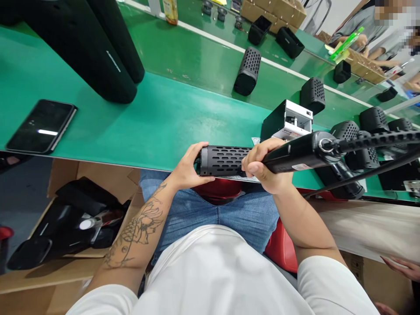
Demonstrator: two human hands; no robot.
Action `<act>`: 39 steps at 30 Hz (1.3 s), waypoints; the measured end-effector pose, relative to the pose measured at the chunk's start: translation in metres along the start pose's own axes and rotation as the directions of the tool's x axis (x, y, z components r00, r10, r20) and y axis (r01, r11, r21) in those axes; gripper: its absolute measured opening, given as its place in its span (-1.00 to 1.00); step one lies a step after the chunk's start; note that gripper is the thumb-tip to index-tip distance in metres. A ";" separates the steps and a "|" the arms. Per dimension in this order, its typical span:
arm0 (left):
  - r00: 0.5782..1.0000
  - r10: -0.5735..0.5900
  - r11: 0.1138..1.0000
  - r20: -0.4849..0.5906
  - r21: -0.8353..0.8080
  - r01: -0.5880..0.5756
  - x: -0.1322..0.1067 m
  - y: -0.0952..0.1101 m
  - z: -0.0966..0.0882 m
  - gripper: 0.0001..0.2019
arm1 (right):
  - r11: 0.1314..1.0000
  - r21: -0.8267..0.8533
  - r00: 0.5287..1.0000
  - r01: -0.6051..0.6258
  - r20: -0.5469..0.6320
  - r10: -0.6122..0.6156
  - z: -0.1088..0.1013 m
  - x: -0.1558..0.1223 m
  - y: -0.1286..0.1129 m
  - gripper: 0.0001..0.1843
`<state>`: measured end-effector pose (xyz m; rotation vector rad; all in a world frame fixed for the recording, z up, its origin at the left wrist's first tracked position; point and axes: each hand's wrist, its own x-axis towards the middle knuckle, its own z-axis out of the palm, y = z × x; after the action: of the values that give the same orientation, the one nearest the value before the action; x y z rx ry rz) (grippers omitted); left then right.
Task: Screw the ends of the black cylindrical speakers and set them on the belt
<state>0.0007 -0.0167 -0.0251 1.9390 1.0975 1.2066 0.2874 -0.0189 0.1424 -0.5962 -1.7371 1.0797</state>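
A black slotted housing point(226, 160) lies on its side at the front edge of the green table. My left hand point(190, 168) grips its left end, thumb and fingers on opposite sides. My right hand point(267, 166) is wrapped around a black electric screwdriver point(295, 153), held nearly level and pointing left at the housing's right end. My fingers cover the screwdriver's tip, so I cannot tell whether it touches a screw. Just behind my right hand stands a white and black screw feeder box point(288, 120).
A phone point(41, 127) lies at the left, near a tall black object point(98, 52). More slotted housings point(248, 70) stand on the green conveyor and at the right. A coiled cord point(380, 141) trails right. Below left is an open carton point(68, 272). People sit across the line.
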 end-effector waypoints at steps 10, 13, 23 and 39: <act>1.000 0.003 0.999 -0.029 0.048 -0.001 -0.006 -0.014 0.000 0.19 | 0.992 0.008 0.981 0.124 -0.152 -0.121 -0.011 -0.001 -0.015 -0.45; 1.000 0.015 0.997 -0.026 0.076 -0.013 -0.008 -0.015 0.000 0.17 | 0.957 -0.161 0.839 0.243 -0.460 -0.291 -0.057 0.008 -0.025 -0.49; 0.999 0.030 0.992 -0.039 0.126 -0.024 -0.010 -0.013 0.000 0.16 | 0.914 -0.399 0.679 0.068 -0.653 -0.335 -0.168 0.011 0.037 -0.28; 0.995 0.098 0.994 -0.007 -0.054 -0.099 -0.001 -0.012 0.006 0.30 | 0.925 -0.071 0.889 0.374 -0.258 -0.379 0.030 0.004 -0.052 -0.55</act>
<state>0.0024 -0.0120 -0.0378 1.9701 0.9709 1.2800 0.2626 -0.0533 0.1851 -0.3729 -1.5440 0.6745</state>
